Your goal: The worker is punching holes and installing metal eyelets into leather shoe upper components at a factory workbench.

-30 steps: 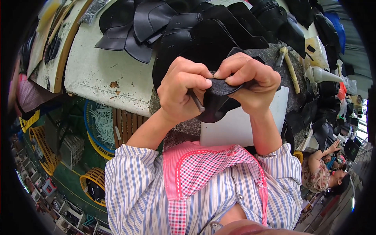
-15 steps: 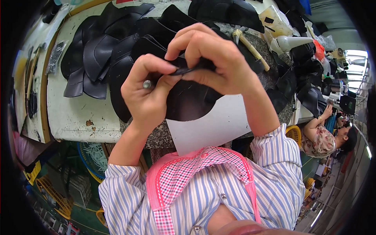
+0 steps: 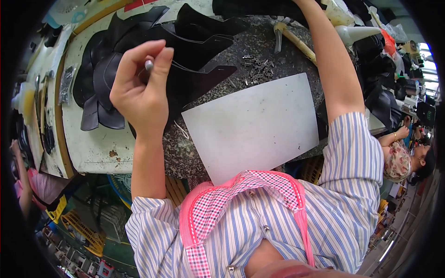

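My left hand (image 3: pixel 144 88) is raised over the black leather pieces at the left of the worktop, its fingers curled round a slim rod with a rounded silver end (image 3: pixel 149 65). The rest of the rod is hidden in the palm. My right forearm (image 3: pixel 337 74) stretches to the far edge of the picture, and the hand itself lies outside it. Between my arms, a white sheet (image 3: pixel 255 125) rests on the speckled stone slab (image 3: pixel 178 155). Black cut leather pieces (image 3: pixel 197 51) overlap beyond my left hand.
Several small metal fittings (image 3: pixel 259 68) lie loose beyond the white sheet. A hammer (image 3: pixel 296 42) with a wooden handle lies near my right forearm, by a white cone-nozzled bottle (image 3: pixel 357 34). At the far right sits another person (image 3: pixel 401 160); a yellow basket (image 3: pixel 83 231) stands low at left.
My hands have parted. The black piece pinched between them is no longer there, and the white sheet and metal fittings are uncovered. My right arm has swung far forward; my left hand has moved left.
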`<state>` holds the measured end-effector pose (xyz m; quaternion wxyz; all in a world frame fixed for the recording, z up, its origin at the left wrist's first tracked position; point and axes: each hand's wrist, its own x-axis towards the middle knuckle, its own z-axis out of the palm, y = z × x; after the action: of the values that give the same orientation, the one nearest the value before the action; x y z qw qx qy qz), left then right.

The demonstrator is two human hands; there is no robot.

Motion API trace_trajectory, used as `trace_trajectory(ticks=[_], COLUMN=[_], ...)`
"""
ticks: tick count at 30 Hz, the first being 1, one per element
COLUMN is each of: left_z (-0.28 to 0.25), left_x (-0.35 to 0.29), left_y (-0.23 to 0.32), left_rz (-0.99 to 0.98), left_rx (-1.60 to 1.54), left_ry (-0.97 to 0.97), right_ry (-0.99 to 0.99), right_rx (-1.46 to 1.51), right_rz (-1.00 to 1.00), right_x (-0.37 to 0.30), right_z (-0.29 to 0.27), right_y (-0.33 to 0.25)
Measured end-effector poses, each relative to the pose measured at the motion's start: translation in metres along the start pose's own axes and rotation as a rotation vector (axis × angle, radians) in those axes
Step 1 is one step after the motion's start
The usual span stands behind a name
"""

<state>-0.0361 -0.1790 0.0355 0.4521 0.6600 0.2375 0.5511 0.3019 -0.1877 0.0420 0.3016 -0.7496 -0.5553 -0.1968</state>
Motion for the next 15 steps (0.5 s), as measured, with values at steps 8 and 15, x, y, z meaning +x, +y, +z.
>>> trace_trajectory(ticks=[8, 15], left_z=[-0.041, -0.025], left_x=[-0.027, -0.038], left_y=[-0.014, -0.004], left_rz=[-0.133, -0.169], left_rx=[0.189, 0.019], left_ry=[0.108, 0.016], right_ry=[-0.632, -0.901], right_rx=[0.221, -0.030], right_rz=[0.046, 0.114], right_x=[-0.105, -0.142], right_z=[-0.007, -0.009], right_y=[-0.119, -0.141])
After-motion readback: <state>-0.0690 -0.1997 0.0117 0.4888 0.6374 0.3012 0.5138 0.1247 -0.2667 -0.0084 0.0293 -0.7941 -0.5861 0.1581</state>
